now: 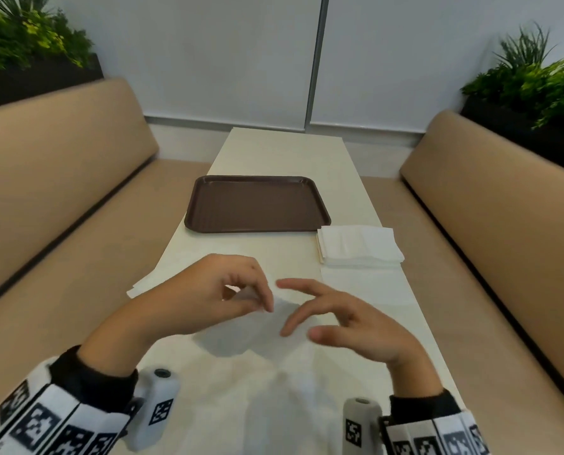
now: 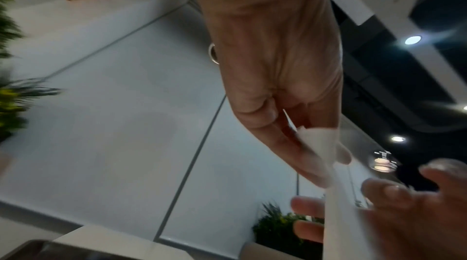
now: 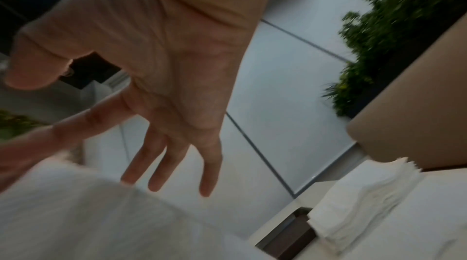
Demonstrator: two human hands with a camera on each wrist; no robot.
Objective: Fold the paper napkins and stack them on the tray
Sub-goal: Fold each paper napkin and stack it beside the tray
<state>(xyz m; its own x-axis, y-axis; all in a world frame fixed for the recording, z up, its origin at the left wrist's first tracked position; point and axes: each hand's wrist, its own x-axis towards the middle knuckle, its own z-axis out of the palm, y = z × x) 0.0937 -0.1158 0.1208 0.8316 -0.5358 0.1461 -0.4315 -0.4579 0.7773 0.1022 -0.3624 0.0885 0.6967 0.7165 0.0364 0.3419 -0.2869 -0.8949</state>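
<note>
My left hand (image 1: pixel 241 290) pinches a corner of a white paper napkin (image 1: pixel 267 336) and lifts it above the near end of the table; in the left wrist view the pinched napkin (image 2: pixel 321 146) hangs from thumb and finger. My right hand (image 1: pixel 323 316) hovers beside it with fingers spread and straight, holding nothing; the right wrist view shows its open palm (image 3: pixel 177 84) above the napkin sheet (image 3: pixel 88 214). A brown tray (image 1: pixel 257 205) lies bare in the middle of the table. A stack of white napkins (image 1: pixel 359 246) sits at its right front corner.
The narrow cream table (image 1: pixel 284 149) runs away from me between two tan benches (image 1: pixel 60 178) (image 1: pixel 504 198). More flat napkin sheets (image 1: pixel 142 287) lie near the left edge and in front of the stack. Planters stand behind both benches.
</note>
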